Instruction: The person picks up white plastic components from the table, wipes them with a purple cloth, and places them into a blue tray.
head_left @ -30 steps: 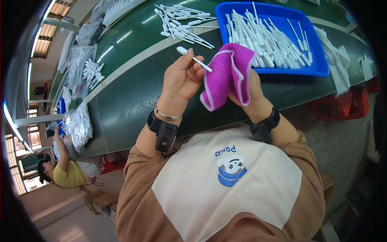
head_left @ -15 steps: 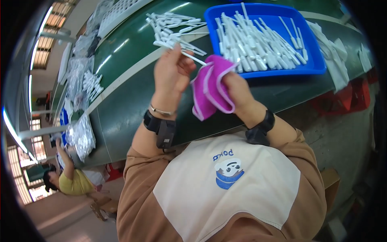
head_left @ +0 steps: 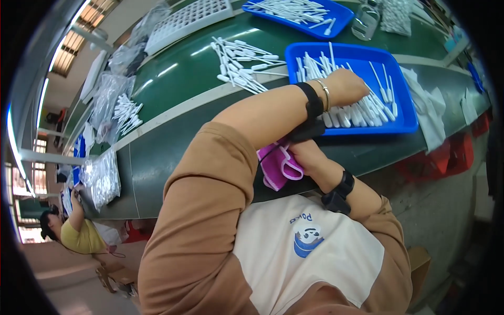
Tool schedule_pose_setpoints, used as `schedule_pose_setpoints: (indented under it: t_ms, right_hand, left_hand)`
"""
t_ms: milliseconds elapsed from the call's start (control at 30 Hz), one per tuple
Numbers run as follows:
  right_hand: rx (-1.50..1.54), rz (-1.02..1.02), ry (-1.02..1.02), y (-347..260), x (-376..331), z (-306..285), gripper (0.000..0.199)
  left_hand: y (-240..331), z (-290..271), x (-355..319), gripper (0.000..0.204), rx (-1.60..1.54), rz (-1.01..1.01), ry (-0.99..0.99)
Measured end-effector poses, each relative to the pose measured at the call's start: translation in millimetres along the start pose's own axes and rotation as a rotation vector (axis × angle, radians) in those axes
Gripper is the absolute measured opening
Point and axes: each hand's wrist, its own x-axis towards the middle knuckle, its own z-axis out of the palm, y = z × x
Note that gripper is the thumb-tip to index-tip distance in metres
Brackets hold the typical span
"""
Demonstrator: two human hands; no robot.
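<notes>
My left arm reaches across to the right, and my left hand (head_left: 346, 86) is over the blue tray (head_left: 407, 118), among white plastic droppers (head_left: 344, 116) with thin stems and fatter ends. Its fingers look curled, but their tips and anything in them are hidden. Below that arm, my right hand (head_left: 310, 156) grips a magenta cloth (head_left: 281, 170) with a pale edge; the left forearm and its black wrist device cover part of the cloth. A loose pile of the same droppers (head_left: 236, 60) lies on the green table (head_left: 181, 89), left of the tray.
A second blue tray (head_left: 344, 23) of droppers stands farther back, beside a clear bottle (head_left: 366, 23). A white rack (head_left: 189, 26), plastic bags (head_left: 107, 97) and another dropper pile (head_left: 126, 113) are leftward. White cloth (head_left: 428, 105) hangs at right. Another person (head_left: 81, 233) sits far left.
My left hand has gone from the left, where it held a dropper against the cloth, over to the tray. The right hand keeps the cloth, now lower in view. The view has shifted.
</notes>
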Motion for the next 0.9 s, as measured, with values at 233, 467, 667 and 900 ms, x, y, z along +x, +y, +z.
schedule_pose_setpoints:
  t_ms: [233, 467, 667, 900]
  right_hand:
    - [0.133, 0.083, -0.022, -10, -2, 8, 0.025]
    - [0.618, -0.011, -0.255, -8, 38, 18, 0.031]
    - [0.543, 0.046, -0.309, 18, 55, 15, 0.035]
    - [0.539, 0.045, -0.282, 9, 57, 18, 0.034]
  left_hand:
    - [-71, -37, -93, 0.021, -0.036, -0.269, 0.223]
    - [-187, -29, -248, 0.017, 0.062, -0.849, 0.110]
    - [-195, -9, -230, 0.023, -0.263, -1.129, 0.005]
    - [-210, 6, -237, 0.026, -0.470, -1.301, 0.107]
